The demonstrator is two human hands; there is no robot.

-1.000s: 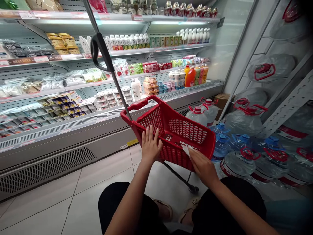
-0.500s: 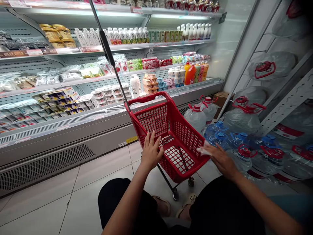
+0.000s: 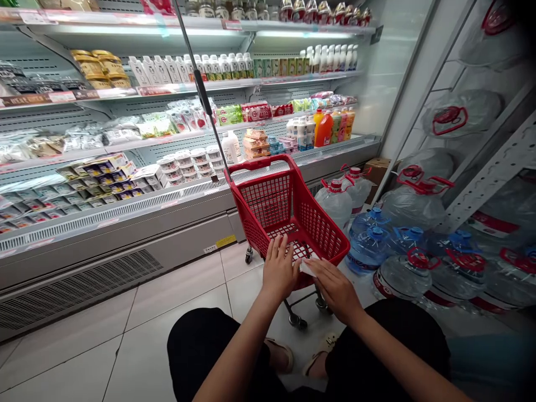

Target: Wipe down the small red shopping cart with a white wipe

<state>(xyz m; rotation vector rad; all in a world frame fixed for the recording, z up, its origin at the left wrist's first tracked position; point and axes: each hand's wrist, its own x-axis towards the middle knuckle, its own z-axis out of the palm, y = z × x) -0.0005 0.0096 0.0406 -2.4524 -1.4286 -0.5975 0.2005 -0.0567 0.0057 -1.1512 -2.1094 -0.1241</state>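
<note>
A small red plastic shopping cart (image 3: 288, 167) with perforated walls stands in front of my knees. My left hand (image 3: 280, 269) is at its near rim, fingers stretched out and slightly apart, holding nothing that I can see. Close beside it, my right hand (image 3: 335, 287) has a white tissue (image 3: 308, 267) under its fingertips, over the same near rim. Whether the tissue presses on the rim is hidden by the fingers. A thin pole (image 3: 203, 92) with a dark sleeve rises from the cart's back left corner.
A refrigerated display case (image 3: 188, 237) with bottles, cups and packs runs along the back. On the right stand several large water jugs (image 3: 404, 276), with blue water bottles (image 3: 368, 245) close to the cart and a metal rack (image 3: 498, 167) behind.
My right hand has moved left with the tissue, from the cart's right corner to beside my left hand. My left hand has shifted right and slightly down. The cart has turned slightly.
</note>
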